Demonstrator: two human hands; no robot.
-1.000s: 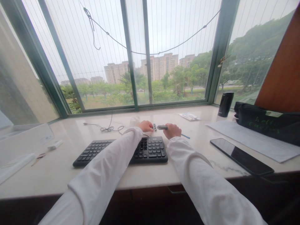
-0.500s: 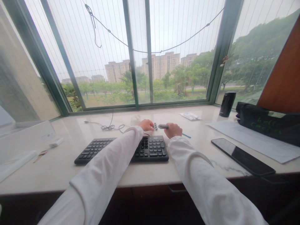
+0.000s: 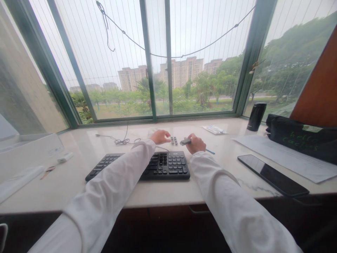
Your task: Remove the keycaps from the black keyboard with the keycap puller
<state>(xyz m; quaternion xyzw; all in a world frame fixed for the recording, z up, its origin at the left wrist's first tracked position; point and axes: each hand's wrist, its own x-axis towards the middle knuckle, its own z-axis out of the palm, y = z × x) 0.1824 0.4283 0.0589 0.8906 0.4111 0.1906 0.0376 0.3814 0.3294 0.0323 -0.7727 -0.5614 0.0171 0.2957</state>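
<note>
I've got the right hand (image 3: pixel 196 144) with fingers closed on a dark pen-like tool (image 3: pixel 185 141), tip angled toward the small grey blocks (image 3: pixel 173 140) beyond the keyboard (image 3: pixel 164 165), left hand (image 3: pixel 159 137) open nearby, clear of the tip.

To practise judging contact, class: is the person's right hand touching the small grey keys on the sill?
Apart. The head view shows the right hand closed on a dark pen-like tool, with white sill between the tool's end and the small grey keys.
</note>
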